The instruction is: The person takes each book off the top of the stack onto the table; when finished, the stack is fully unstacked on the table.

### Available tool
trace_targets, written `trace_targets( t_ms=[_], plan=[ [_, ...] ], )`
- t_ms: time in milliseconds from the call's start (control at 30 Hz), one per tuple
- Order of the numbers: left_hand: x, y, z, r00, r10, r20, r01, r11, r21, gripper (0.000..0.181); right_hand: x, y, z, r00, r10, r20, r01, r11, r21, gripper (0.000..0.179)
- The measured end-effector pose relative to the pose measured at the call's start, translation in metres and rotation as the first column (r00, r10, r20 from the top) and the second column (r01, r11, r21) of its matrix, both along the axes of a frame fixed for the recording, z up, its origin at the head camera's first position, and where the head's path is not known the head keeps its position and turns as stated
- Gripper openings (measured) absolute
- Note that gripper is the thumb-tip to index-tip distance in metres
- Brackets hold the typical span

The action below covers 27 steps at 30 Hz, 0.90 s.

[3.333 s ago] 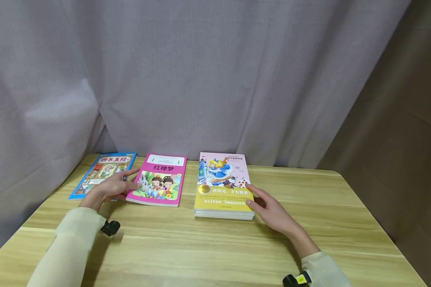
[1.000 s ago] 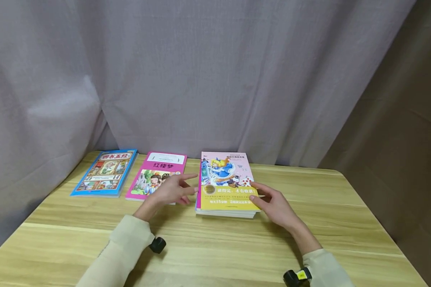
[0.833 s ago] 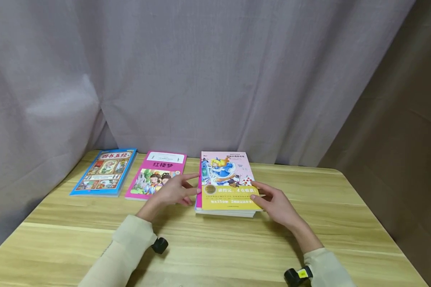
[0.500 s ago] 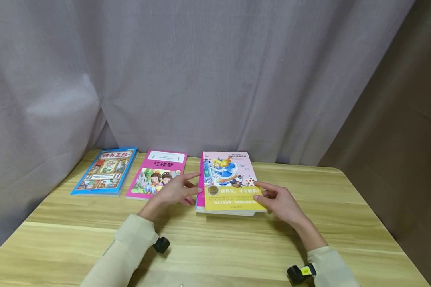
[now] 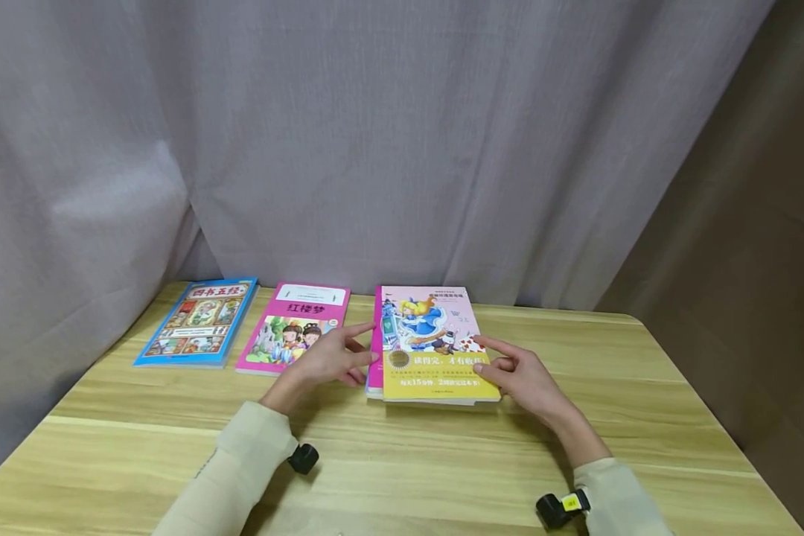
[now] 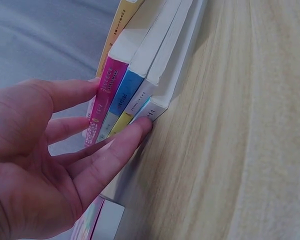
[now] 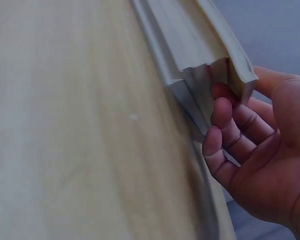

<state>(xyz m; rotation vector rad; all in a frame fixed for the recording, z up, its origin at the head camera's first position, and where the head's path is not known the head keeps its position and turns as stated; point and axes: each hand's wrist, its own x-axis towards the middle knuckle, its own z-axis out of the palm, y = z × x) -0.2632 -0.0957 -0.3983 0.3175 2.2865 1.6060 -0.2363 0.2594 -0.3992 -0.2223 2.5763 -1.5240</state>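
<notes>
- The pink-and-yellow book [image 5: 432, 346] sits on the pile of books [image 6: 124, 95], offset so it juts past the pile's right side.
- Your right grip [image 5: 525, 380] pinches its right edge.
- Your left grip [image 5: 328, 357] is open, fingers extended against the pile's spines.
- Farther left, a magenta book [image 5: 288, 327] and a blue book [image 5: 197, 324] lie apart on the counter [image 5: 409, 469].
- Behind hangs a grey curtain [image 5: 348, 149].
</notes>
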Motion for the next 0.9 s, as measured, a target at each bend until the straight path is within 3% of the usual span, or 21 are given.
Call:
trace_targets(
  t_ms=[133, 300, 900],
  plan=[
    [0.0, -0.0002, -0.0009, 1.0, -0.001, -0.003, 0.001, 1.0, 0.007, 0.071, 0.0002, 0.0034, 0.0022, 0.999, 0.012, 0.033, -0.012, 1.0, 0.007, 0.068],
    [-0.0003, -0.0006, -0.0023, 1.0, -0.014, -0.011, 0.014, 1.0, 0.008, 0.072, 0.0002, 0.0035, 0.0001, 0.997, 0.049, 0.061, -0.045, 0.997, -0.068, 0.067],
    [-0.0008, -0.0002, -0.0021, 1.0, -0.009, 0.004, 0.009, 1.0, 0.007, 0.071, -0.0048, 0.0007, -0.0028, 0.994, 0.053, 0.097, -0.033, 0.979, -0.2, 0.07]
  ],
)
